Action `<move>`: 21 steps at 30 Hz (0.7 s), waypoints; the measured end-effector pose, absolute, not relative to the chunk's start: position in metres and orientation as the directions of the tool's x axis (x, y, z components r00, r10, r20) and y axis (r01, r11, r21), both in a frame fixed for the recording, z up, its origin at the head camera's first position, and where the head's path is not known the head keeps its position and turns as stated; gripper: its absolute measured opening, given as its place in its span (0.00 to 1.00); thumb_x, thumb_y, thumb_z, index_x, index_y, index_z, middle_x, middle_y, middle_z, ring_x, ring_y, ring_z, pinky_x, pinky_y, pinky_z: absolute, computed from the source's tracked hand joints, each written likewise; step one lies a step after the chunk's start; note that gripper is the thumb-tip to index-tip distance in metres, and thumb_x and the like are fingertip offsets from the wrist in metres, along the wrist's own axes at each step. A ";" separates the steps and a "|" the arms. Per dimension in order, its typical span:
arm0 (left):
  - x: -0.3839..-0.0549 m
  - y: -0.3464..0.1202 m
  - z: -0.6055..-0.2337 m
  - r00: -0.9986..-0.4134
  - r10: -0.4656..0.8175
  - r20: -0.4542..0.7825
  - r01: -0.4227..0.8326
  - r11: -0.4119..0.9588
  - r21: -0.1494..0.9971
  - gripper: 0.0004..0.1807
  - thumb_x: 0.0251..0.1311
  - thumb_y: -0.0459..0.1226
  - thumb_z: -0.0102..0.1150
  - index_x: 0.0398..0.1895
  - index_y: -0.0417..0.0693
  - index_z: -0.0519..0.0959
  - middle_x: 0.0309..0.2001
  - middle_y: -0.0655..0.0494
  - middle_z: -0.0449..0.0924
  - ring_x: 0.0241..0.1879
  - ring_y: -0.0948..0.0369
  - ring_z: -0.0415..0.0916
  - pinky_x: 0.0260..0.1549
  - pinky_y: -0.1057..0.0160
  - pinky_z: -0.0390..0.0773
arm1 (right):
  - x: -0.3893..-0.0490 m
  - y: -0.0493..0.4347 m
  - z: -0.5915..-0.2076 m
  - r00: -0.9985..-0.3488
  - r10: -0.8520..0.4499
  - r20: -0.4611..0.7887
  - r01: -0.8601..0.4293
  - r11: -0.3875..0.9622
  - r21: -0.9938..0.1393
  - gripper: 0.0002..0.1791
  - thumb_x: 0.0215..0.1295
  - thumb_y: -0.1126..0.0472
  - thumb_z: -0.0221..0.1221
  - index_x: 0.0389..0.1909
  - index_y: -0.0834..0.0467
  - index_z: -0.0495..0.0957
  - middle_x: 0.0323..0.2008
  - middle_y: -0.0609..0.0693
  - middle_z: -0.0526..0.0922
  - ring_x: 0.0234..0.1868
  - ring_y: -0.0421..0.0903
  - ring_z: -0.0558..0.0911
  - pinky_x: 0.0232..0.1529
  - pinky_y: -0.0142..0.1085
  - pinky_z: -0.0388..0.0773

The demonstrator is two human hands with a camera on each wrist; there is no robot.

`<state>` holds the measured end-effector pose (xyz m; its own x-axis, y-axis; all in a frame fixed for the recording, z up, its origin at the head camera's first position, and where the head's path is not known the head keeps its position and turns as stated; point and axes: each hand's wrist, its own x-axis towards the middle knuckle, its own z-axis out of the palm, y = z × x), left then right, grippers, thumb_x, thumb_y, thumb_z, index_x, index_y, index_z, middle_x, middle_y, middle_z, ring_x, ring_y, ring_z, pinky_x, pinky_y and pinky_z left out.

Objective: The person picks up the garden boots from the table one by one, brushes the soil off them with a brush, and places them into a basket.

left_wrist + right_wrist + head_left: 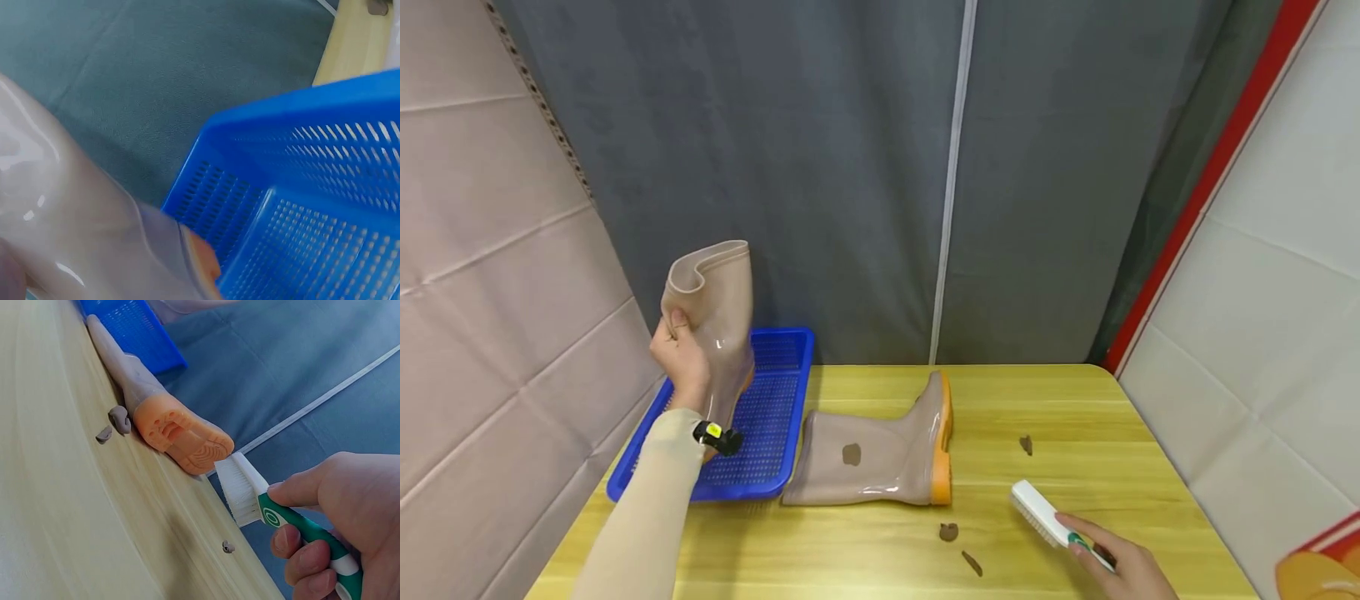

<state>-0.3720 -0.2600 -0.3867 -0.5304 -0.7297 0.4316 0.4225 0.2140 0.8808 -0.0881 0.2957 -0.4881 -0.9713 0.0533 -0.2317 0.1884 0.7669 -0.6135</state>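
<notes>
Left arm (643,517) outstretched, left hand (682,358) gripping boot (730,317) at basket (777,408); right hand (1129,564) grips brush (1037,507).

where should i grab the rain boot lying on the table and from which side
Grip the rain boot at its ankle, coming down from above and closing across its width; that looks best. It lies on its side, orange sole facing right, and narrows slightly there. That spot avoids the brown patch and the open top, which sits close to the blue basket.
</notes>
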 end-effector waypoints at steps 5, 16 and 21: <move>-0.374 -0.266 -0.396 -0.555 -0.751 0.358 0.411 0.127 0.903 0.16 0.64 0.46 0.52 0.18 0.60 0.78 0.22 0.71 0.78 0.27 0.73 0.68 0.32 0.76 0.66 | -0.085 0.295 -0.486 -0.971 0.046 -0.234 0.188 0.750 -0.634 0.27 0.63 0.38 0.52 0.62 0.42 0.71 0.60 0.53 0.77 0.43 0.33 0.78 0.34 0.26 0.73; -0.351 -0.302 -0.434 -0.535 -0.789 0.302 0.270 0.179 0.946 0.20 0.64 0.53 0.50 0.13 0.67 0.69 0.16 0.79 0.66 0.28 0.70 0.61 0.31 0.75 0.60 | -0.086 0.293 -0.489 -0.966 0.030 -0.257 0.193 0.746 -0.637 0.25 0.61 0.43 0.56 0.60 0.38 0.72 0.60 0.50 0.77 0.44 0.32 0.77 0.37 0.25 0.74; -0.342 -0.311 -0.437 -0.507 -0.788 0.350 0.269 0.241 0.932 0.20 0.66 0.52 0.48 0.14 0.64 0.67 0.19 0.77 0.65 0.28 0.71 0.60 0.32 0.75 0.59 | -0.088 0.295 -0.490 -0.970 0.012 -0.245 0.165 0.771 -0.615 0.26 0.61 0.38 0.54 0.60 0.38 0.72 0.61 0.49 0.77 0.51 0.38 0.79 0.40 0.27 0.77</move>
